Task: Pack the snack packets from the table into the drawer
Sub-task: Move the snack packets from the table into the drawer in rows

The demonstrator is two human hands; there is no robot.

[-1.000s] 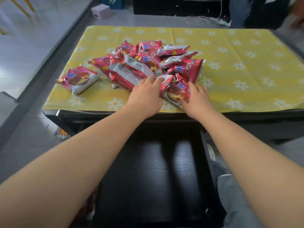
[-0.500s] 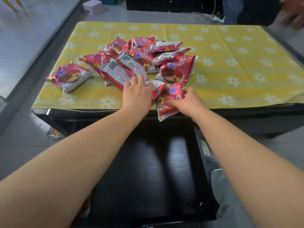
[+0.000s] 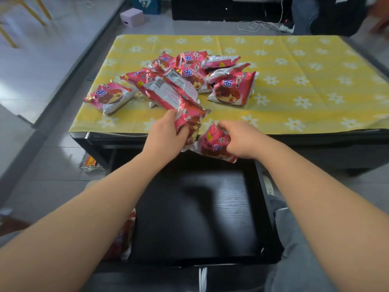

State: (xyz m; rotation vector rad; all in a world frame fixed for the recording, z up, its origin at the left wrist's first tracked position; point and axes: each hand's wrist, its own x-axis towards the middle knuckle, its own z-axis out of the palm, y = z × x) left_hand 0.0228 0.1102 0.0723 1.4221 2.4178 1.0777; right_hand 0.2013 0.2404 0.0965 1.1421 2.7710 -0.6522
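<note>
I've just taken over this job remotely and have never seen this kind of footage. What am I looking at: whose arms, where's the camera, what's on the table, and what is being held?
There is no machine here: a person works with bare hands, and the single camera sits on their head, looking forward and down. The left hand has its grip closed on one red snack packet, and the right hand on another packet, both at the table's near edge. The rest of the red packets lie in a loose pile on the yellow flowered tablecloth, with one lone packet off to the left. Below the hands, the dark drawer stands open; no packets show inside it yet.
</note>
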